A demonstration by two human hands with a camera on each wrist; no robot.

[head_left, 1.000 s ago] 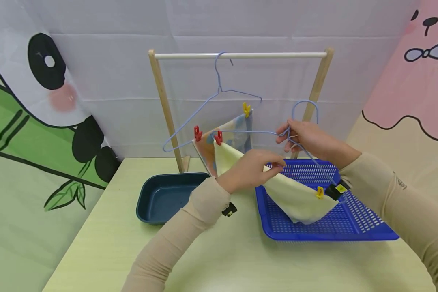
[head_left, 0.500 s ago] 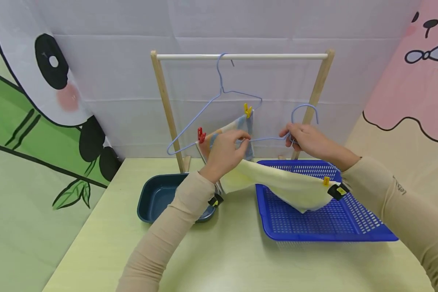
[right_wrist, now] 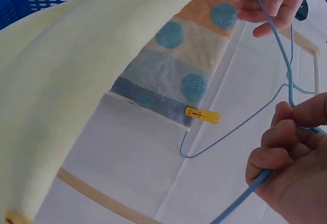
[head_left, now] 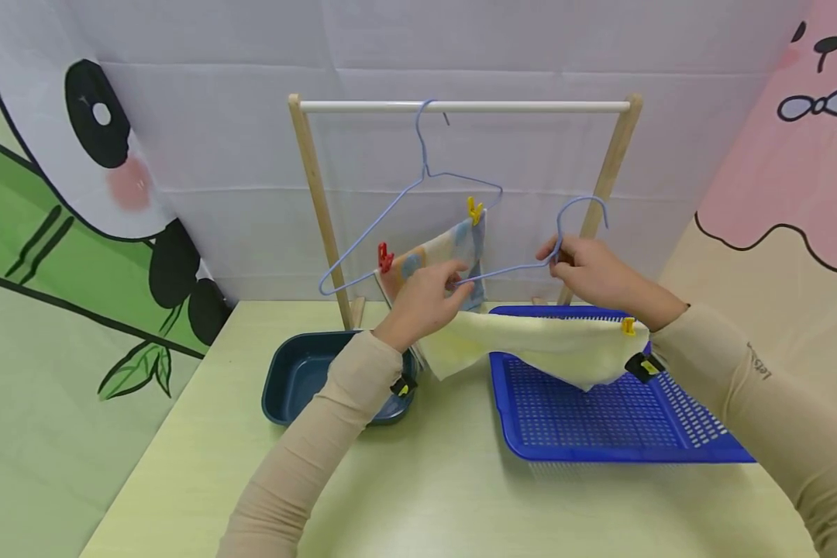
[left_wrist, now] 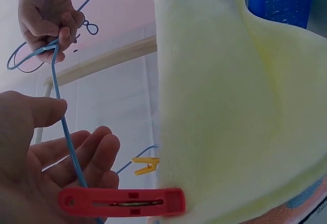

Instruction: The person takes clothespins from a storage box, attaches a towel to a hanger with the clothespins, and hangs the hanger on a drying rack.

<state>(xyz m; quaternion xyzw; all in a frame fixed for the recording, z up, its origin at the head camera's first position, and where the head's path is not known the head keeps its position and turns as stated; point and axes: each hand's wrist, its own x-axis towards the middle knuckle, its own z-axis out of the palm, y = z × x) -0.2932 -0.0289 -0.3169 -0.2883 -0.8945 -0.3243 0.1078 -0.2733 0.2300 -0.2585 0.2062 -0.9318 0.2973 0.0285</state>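
Observation:
My right hand grips a blue wire hanger at the base of its hook, the hook pointing up. The left hand holds the hanger's left arm between thumb and fingers. A pale yellow cloth hangs below it, with a yellow clothespin at its right end. In the left wrist view, a red clothespin clips the cloth's other corner to the wire; my left hand hides it in the head view. Behind, a second blue hanger bears a patterned towel with red and yellow clothespins.
A wooden rack with a white rod stands at the table's back, the second hanger hooked on it. A blue perforated basket sits right, partly under the cloth. A dark teal basin sits left, partly behind my left forearm.
My left hand has gone from over the cloth to the hanger's left arm, moving left. The cloth's right end has risen, and the hanger's left arm tilts lower. The right hand stays at the hook.

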